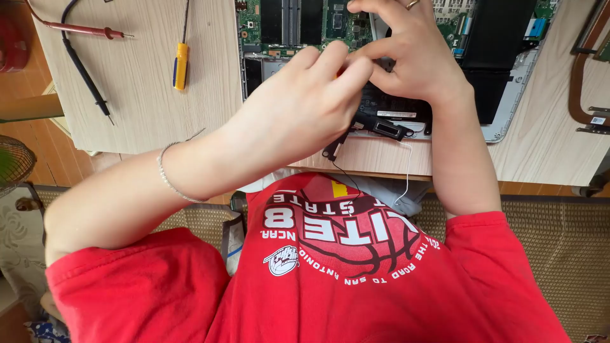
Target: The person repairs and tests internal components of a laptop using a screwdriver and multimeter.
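Pale wood-grain desk (146, 114) over a woven mat, seen from above; red T-shirt fills the lower frame. Item one: opened laptop (508, 124), base cover off, green board (279, 19) and black battery (495, 44) exposed, lying at the desk's near edge. Item two: left hand (298, 108), bracelet at the wrist, fingers curled and pinched close together over the laptop's front edge; what they pinch is hidden under the knuckles, so the hold cannot be told for sure. Item three: right hand (413, 60), ring on one finger, fingertips meeting the left hand's over the same spot, also closed narrow on something small and unseen. Item four: black speaker module (384, 128), just below both hands, lifted partly off the laptop's edge, with a black wire (346, 176) and a white wire (406, 171) hanging down toward the shirt. Item five: yellow-handled screwdriver (181, 63), lying apart to the left. Item six: red probe (82, 29) and black probe (86, 70), further left, untouched. Item seven: copper heat pipe (581, 76), at the right edge, well apart. Handling note, as a judgement: the work looks like fine connector or cable work beside the speaker; it is best done with a light two-handed pinch, pulling straight and gently on the plug rather than the thin wires, and keeping the dangling leads from snagging on the desk edge.
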